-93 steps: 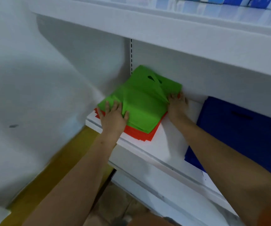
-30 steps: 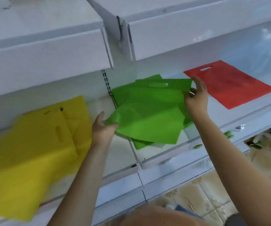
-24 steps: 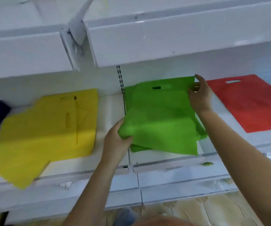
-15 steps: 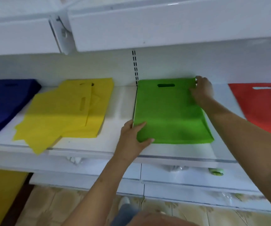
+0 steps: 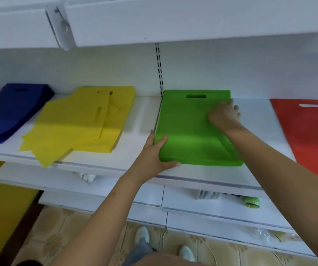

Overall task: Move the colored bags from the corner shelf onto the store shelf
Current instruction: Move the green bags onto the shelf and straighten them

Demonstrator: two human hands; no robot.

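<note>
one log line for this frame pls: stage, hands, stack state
stage: squaring green bags on store shelf | left hand: holds front-left corner | right hand: flat on top | stack: lying flat

Matt cloth-like green bags (image 5: 194, 129) lie on the smooth, glossy white shelf (image 5: 139, 112).
</note>
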